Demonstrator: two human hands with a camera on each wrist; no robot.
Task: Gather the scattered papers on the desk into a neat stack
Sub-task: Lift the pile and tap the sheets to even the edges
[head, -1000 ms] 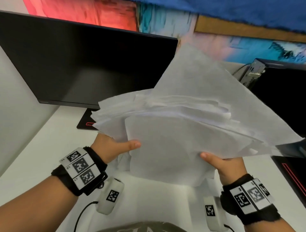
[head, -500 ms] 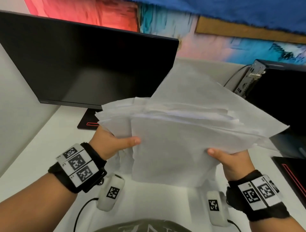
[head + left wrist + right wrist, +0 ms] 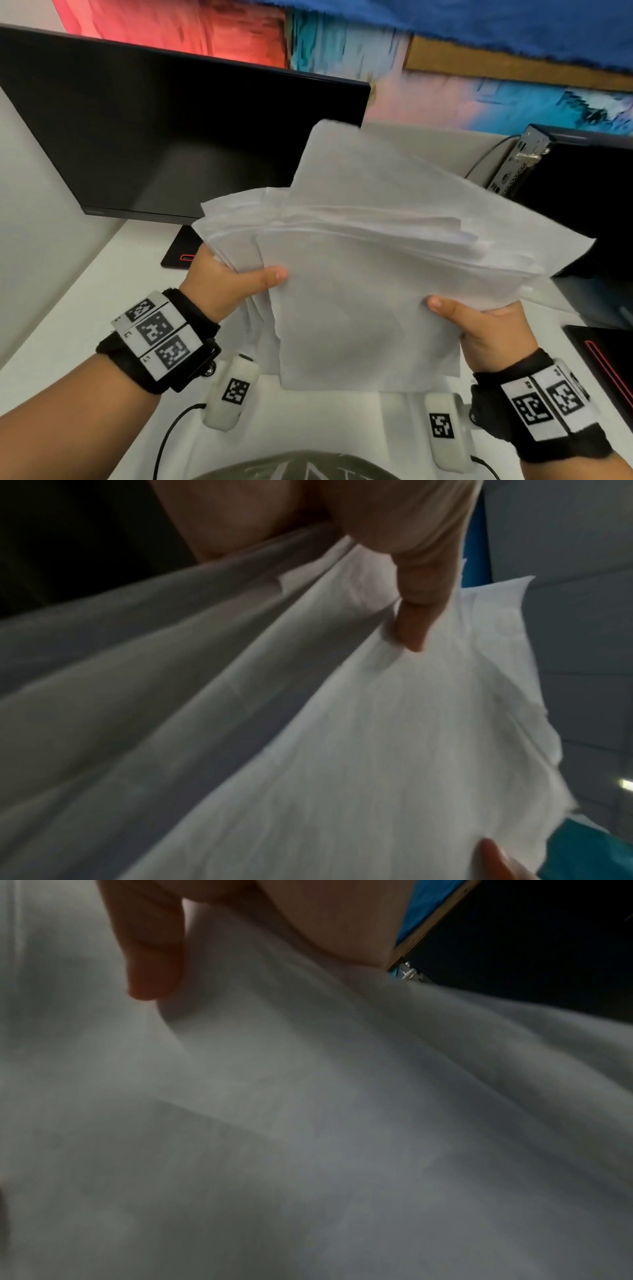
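**deskrat:** ok so both hands are on the papers (image 3: 359,274); the whole bundle is up in the air above the white desk (image 3: 85,308), in front of the black monitor (image 3: 154,120), not lying on anything

**paperjam:** how's the hold though? loose or clamped?

**deskrat:** clamped; left hand (image 3: 222,287) pinches the left edge with the thumb laid flat across the front sheet, other fingers hidden behind; the left wrist view shows that thumb (image 3: 414,620) pressing into the paper; right hand (image 3: 486,329) does the same on the lower right side, thumb on top, fingers tucked behind the pile

**paperjam:** neat stack or nah?

**deskrat:** nah; sheets are fanned and skewed, one big sheet at the back pokes up at an angle, edges don't line up; the right wrist view is basically all paper plus a thumb (image 3: 154,961); there's also a black computer case (image 3: 582,192) off to the right, with the papers' right corner in front of it
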